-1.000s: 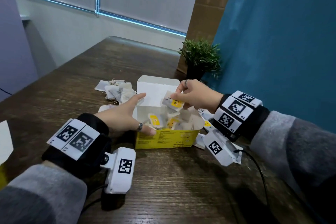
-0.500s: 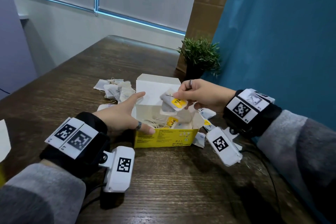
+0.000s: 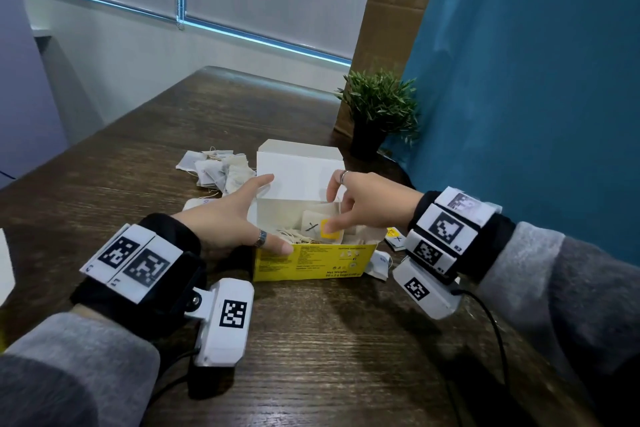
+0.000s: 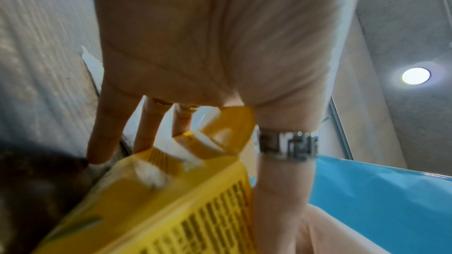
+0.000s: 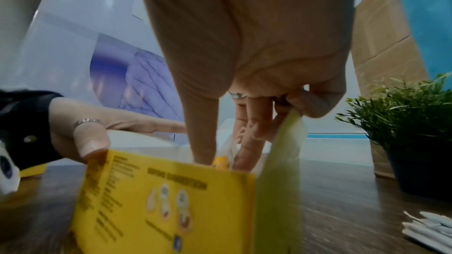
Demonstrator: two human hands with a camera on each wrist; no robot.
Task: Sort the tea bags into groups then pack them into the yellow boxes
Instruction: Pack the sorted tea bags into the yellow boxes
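An open yellow box (image 3: 311, 262) stands on the wooden table with its white lid (image 3: 298, 177) tipped up at the back and several tea bags inside. My left hand (image 3: 235, 218) holds the box's left end, thumb on the front wall (image 4: 286, 161) and fingers stretched along the side. My right hand (image 3: 360, 204) reaches into the box from the right. Its thumb and fingers pinch a tea bag (image 3: 311, 224) with a yellow tag (image 5: 221, 161), low among the other bags.
A loose pile of tea bags (image 3: 218, 170) lies behind the box on the left. More tea bags (image 3: 394, 239) lie right of it, under my right wrist. A small potted plant (image 3: 377, 111) stands at the back right, by a cardboard panel (image 3: 388, 10) and a blue wall.
My right hand has come down from above the box into it, carrying the tagged tea bag. The left hand has kept its hold on the box.
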